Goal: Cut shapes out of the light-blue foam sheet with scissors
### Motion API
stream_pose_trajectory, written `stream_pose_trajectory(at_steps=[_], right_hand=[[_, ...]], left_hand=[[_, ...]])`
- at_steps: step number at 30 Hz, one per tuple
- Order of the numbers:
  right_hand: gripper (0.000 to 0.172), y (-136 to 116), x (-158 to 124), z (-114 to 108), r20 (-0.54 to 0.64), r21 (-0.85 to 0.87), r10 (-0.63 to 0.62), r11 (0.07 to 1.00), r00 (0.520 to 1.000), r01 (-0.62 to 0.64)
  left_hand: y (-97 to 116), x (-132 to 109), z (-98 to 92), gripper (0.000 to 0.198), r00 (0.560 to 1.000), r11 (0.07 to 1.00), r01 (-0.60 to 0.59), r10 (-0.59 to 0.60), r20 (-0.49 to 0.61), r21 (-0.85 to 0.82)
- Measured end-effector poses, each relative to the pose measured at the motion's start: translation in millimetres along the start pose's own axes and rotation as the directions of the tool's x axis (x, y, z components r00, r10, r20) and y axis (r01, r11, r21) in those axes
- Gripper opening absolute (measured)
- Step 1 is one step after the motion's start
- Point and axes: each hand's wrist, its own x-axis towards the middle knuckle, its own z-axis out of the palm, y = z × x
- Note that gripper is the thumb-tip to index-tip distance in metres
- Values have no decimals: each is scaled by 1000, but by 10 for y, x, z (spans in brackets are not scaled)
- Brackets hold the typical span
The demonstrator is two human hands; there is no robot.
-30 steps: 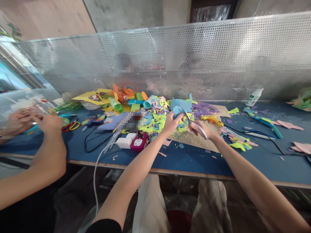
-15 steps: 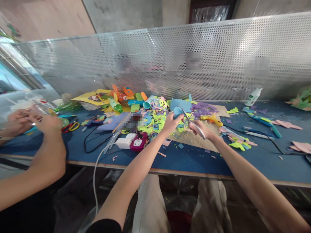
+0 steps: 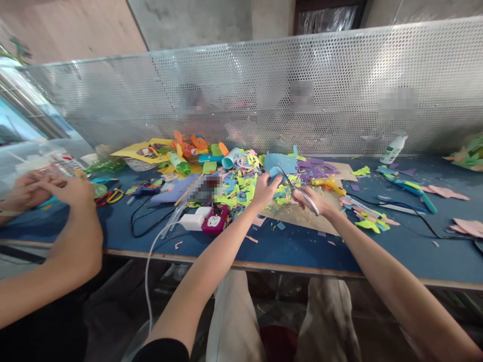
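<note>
My left hand is closed on a small piece of blue paper, pinched between thumb and fingers. My right hand grips a pair of scissors by the handles, and their blades point up and left beside the blue paper. Whether the blades touch the paper I cannot tell. A larger blue sheet lies just behind both hands. Around and left of them spreads a heap of green, pink and purple paper scraps. Right of my right hand sits a yellow glue gun.
A perforated metal screen runs along the table's back. At left, a co-worker's hands work near red-and-yellow scissors. A magenta power cube with white plugs is near the front edge. A white bottle stands at right.
The blue paper in my left hand has turned and shows less of its surface, and my left hand has shifted slightly. My right hand with the scissors stays nearly in place.
</note>
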Motion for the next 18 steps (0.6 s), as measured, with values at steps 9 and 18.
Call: stream_pose_trajectory(at_steps=[9,18], right_hand=[[67,49,18,11,-8,-16,-49,999,999,49],[64,78,12,-12,-10,-54,-17,998,1000,16]], left_hand=[[5,0,-17,34,998,999,-33,32,55,20],[-8,11,-9,34,994,998,-35,40,106,-43]])
